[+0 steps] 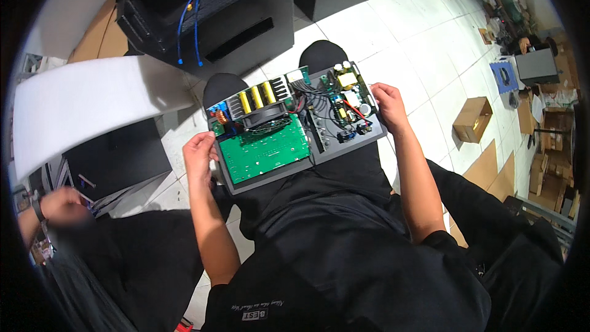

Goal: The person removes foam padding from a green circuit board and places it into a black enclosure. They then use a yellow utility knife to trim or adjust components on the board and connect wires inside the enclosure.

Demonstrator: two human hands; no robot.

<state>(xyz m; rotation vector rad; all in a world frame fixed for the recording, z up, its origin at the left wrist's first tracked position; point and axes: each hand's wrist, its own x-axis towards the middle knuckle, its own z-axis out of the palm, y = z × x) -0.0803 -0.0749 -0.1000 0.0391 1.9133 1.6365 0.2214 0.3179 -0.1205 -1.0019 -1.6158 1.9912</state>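
Person's sitting down with a dark gray panel (356,142) lying across their lap, over the thighs, and it's loaded with electronics. Can't tell if it's actually resting on the legs or held just above them. Left hand (200,152) is clamped on the panel's left edge, and the right hand (389,106) has the opposite end pinched near its upper corner.

Left half is mostly a big green circuit board (264,150), with a black fan (265,115) along its far side and a row of fat yellow cylinders (257,99) just beyond that. Over on the right half there's a smaller, crowded board (347,95), with a bundle of black wires (312,92) running between the two sides.

Past the knees stands a black cabinet (264,61) with blue wires (180,34) dangling down its front. White foam (92,101) is curving in from the left, and near it is somebody else's hand (64,206), pretty blurry. Small cardboard box (472,119) sits off right on the tiled floor (418,43).
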